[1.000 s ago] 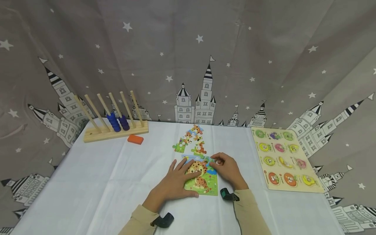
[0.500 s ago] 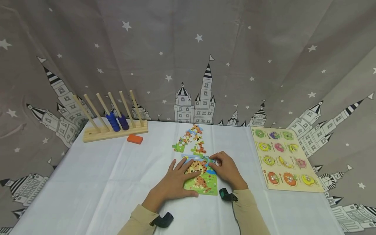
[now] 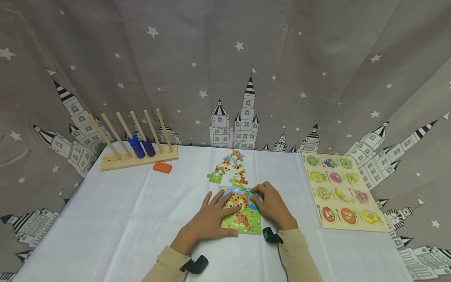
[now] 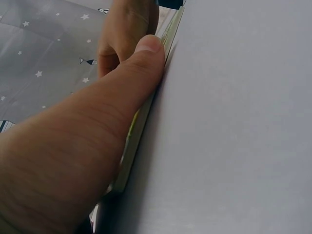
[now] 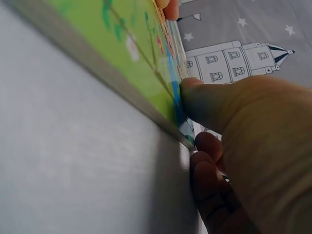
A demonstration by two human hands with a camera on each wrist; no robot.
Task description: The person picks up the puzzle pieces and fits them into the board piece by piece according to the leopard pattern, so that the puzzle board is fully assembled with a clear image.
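A leopard picture puzzle (image 3: 248, 226) lies flat on the white cloth, its top right corner partly hidden by the right hand. The left hand (image 3: 206, 221) rests on the puzzle's left part with fingers spread; its thumb lies along the near edge, also seen in the left wrist view (image 4: 127, 90). The right hand (image 3: 275, 204) grips the top right corner. In the right wrist view its thumb (image 5: 204, 100) presses on the puzzle's face (image 5: 141, 53) while curled fingers touch the edge. Loose leopard pieces (image 3: 215, 175) lie just beyond the puzzle's top edge.
At the back left stands a wooden rack (image 3: 148, 159) of upright pegs, two carrying blue and purple rings. An orange block (image 3: 162, 167) lies before it. A fruit knob board (image 3: 336, 187) lies to the right. A grey castle-print curtain (image 3: 176, 58) hangs behind the table.
The right hand's fingertips have shifted slightly at the puzzle's top right corner. The left hand and the loose pieces stay where they were.
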